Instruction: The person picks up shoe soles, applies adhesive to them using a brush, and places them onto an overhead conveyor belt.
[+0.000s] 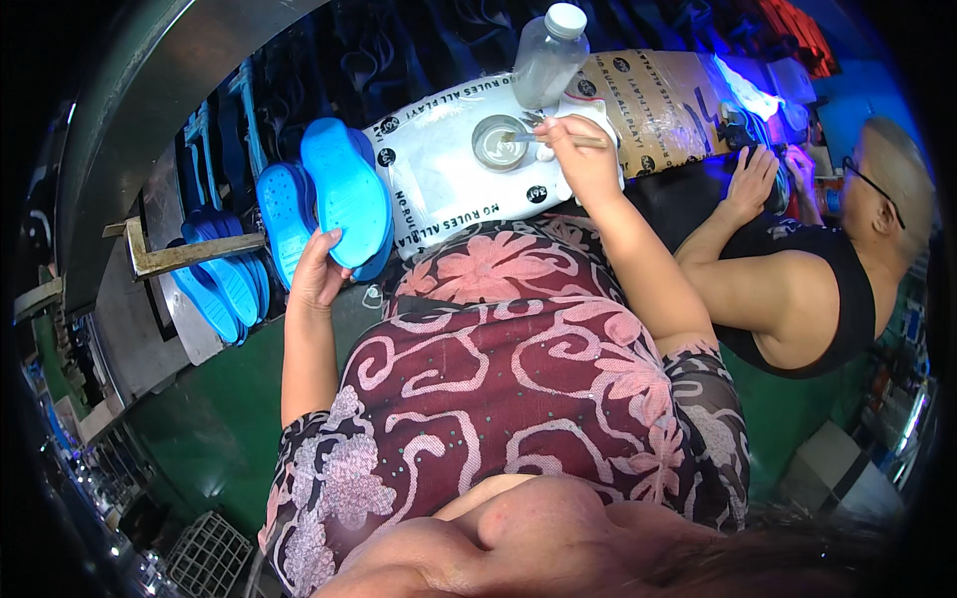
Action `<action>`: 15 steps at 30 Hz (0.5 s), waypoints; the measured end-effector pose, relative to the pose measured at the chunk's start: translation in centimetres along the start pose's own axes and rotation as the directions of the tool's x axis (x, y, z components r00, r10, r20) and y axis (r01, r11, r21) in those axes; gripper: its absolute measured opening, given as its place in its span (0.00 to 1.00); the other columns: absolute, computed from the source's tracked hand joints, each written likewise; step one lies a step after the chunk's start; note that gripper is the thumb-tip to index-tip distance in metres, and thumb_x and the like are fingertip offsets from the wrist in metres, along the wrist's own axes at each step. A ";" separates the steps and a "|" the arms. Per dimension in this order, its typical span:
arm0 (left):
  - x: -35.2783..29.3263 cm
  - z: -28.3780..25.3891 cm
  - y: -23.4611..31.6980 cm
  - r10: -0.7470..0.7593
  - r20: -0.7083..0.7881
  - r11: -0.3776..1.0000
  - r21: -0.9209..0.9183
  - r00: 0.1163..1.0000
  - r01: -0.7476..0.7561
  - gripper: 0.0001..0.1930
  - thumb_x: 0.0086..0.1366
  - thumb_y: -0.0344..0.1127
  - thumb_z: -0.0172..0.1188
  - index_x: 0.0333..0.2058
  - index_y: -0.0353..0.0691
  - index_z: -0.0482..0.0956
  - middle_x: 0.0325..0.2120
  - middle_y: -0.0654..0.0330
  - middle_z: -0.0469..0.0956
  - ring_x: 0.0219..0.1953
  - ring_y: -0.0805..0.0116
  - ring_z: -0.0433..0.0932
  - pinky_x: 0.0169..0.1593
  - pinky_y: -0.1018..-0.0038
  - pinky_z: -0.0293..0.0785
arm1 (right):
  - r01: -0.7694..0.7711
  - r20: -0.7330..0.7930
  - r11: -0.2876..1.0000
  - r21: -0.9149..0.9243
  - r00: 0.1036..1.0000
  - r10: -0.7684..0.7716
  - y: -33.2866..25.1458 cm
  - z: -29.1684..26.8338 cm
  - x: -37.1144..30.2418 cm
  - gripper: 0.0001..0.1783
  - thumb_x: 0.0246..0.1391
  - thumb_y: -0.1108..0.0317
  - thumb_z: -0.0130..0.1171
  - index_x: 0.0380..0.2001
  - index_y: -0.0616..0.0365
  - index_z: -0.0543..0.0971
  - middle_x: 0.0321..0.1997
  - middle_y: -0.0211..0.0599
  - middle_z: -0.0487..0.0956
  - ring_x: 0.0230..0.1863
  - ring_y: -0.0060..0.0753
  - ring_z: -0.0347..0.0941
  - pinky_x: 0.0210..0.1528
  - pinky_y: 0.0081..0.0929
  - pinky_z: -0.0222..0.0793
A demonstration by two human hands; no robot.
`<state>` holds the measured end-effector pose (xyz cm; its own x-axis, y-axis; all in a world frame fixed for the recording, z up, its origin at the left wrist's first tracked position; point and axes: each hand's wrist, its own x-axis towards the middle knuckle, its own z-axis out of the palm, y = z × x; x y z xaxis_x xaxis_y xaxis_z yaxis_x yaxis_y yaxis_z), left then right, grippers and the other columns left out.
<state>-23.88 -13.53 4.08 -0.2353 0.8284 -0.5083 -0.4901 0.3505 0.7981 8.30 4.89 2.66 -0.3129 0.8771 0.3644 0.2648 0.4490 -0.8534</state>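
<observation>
My left hand [319,267] grips the heel end of a bright blue shoe sole [345,189], thumb on top. Under and beside it lie more blue soles [284,214], some with small holes. My right hand [583,159] pinches a brush [573,141] by its handle. The brush's tip reaches into a small round glass jar [500,143] holding a little clear or whitish liquid. Just behind my right hand stands a cloudy plastic bottle [546,62] with a white cap. Jar and bottle rest on a white printed covering [449,184] across the bench.
At the right a co-worker [797,289] in a black sleeveless top handles something under a blue-violet light [748,92]. More blue soles [214,289] lie at the left, beside a metal bracket [189,252]. Brown printed wrapping [653,110] covers the bench's right part.
</observation>
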 end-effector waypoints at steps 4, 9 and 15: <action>-1.5 5.3 0.6 0.241 0.069 0.963 0.108 0.968 -0.247 0.27 0.55 0.38 0.59 0.50 0.37 0.61 0.35 0.55 0.74 0.22 0.70 0.74 0.19 0.81 0.68 | -0.255 -0.046 0.885 0.388 0.954 0.295 -0.6 -0.6 -1.1 0.17 0.59 0.64 0.46 0.29 0.68 0.78 0.26 0.34 0.76 0.30 0.23 0.70 0.37 0.22 0.64; -0.9 8.5 0.6 0.459 0.113 0.816 0.339 0.881 -0.469 0.22 0.57 0.28 0.55 0.49 0.34 0.58 0.35 0.52 0.74 0.26 0.68 0.77 0.25 0.78 0.74 | -0.258 -0.057 0.727 0.636 0.924 0.377 -2.1 -1.3 -1.8 0.21 0.60 0.59 0.44 0.29 0.69 0.76 0.27 0.38 0.74 0.31 0.26 0.67 0.40 0.23 0.61; -0.6 11.6 0.4 0.575 0.099 0.706 0.442 0.812 -0.553 0.21 0.56 0.29 0.56 0.47 0.31 0.61 0.34 0.52 0.75 0.30 0.69 0.77 0.30 0.76 0.75 | -0.214 0.046 0.784 0.583 0.972 0.231 -5.4 -1.5 -3.3 0.21 0.61 0.61 0.42 0.28 0.69 0.76 0.28 0.40 0.75 0.31 0.28 0.69 0.40 0.26 0.64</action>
<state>-14.22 -8.81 8.42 -0.3900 0.9175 0.0779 0.1549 -0.0180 0.9878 9.23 -0.18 6.60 -0.2847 0.9484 0.1399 -0.2572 0.0650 -0.9642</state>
